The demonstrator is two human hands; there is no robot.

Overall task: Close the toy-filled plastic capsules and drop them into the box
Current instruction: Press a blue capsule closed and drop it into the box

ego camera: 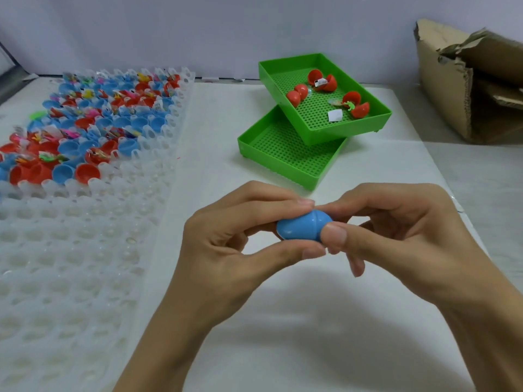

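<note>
The capsule (302, 228) is plain blue; the trays (285, 162) are bright green with perforated grid floors; the cardboard box (447, 89) is brown; the table (283, 321) is white.

A blue plastic capsule (302, 225) lies on its side above the white tabletop, its two halves pressed together with the seam showing as a ridge near its right end. Open red and blue capsules (85, 120), many with small colourful toys inside, sit in the far rows of a translucent white holder tray (85, 264) at the left. Three open red capsules (325, 93) lie in the upper green mesh tray (376, 106). A torn cardboard box (464, 89) stands at the far right, its flaps open.
</note>
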